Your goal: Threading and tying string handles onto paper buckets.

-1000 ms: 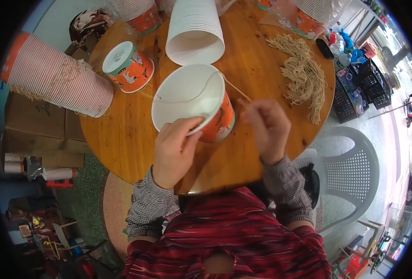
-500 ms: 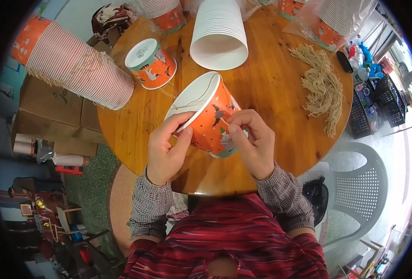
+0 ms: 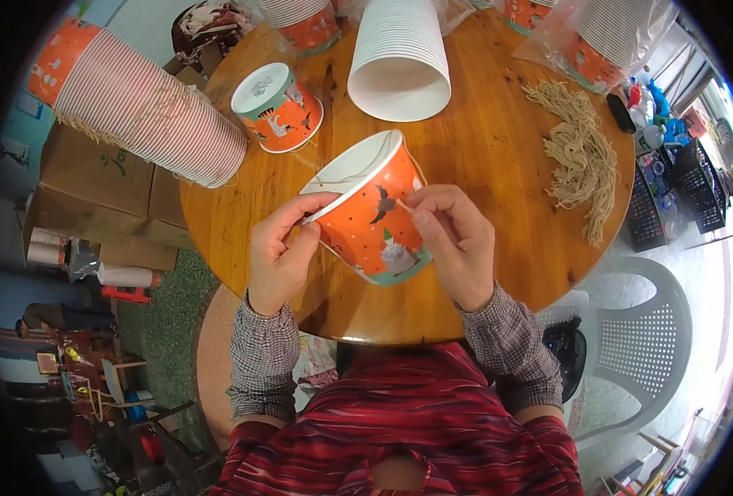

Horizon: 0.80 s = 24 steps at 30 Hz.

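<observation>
An orange paper bucket (image 3: 354, 227) with bats and a small figure printed on it is held tilted above the table, its white open mouth toward the upper left. My left hand (image 3: 280, 252) grips its rim, fingers inside and thumb outside. A thin cord (image 3: 342, 181) runs across the mouth, and a strand hangs outside the far right rim. Beside the bucket's right wall, my right hand (image 3: 457, 240) pinches the tip of a pale cord between thumb and forefinger. How the cord passes through the wall is too small to tell.
On the round wooden table (image 3: 499, 165) are an upturned orange bucket (image 3: 292, 120), a stack of white buckets (image 3: 399, 62) on its side and a pile of beige cords (image 3: 581, 157). A long bucket stack (image 3: 152, 107) leans at left. A grey plastic chair (image 3: 643, 339) stands at right.
The bucket has turned in my hands, so more of the printed figure shows. My left hand has shifted a little left along with the rim; my right hand keeps its pinch.
</observation>
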{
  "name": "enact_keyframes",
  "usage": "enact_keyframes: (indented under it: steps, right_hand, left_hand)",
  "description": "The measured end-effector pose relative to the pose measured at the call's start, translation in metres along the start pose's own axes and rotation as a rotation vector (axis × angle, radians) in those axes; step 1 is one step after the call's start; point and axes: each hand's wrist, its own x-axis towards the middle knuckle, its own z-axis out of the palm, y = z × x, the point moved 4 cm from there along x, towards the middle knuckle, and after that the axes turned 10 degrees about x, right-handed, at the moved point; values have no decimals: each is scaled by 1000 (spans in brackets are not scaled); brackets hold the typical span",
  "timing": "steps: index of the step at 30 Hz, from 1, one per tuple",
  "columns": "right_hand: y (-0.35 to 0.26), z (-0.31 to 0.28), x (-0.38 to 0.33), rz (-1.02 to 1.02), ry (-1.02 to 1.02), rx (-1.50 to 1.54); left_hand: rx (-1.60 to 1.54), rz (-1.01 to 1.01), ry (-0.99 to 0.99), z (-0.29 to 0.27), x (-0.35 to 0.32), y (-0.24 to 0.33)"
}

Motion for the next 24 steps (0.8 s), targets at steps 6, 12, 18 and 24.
enact_keyframes:
  steps: [6,12,18,24]
  right_hand:
    - [-5,-1,7,158,4,66]
    - [-5,0,5,195,-21,63]
    - [-6,-1,3,219,-13,48]
    - [-8,-2,-1,204,-14,16]
  left_hand:
    - [49,-14,17,-2,-5,-1]
    - [72,16,26,-1,-9,-1]
    - [114,59,26,1,-13,4]
    - [166,145,19,3,-18,5]
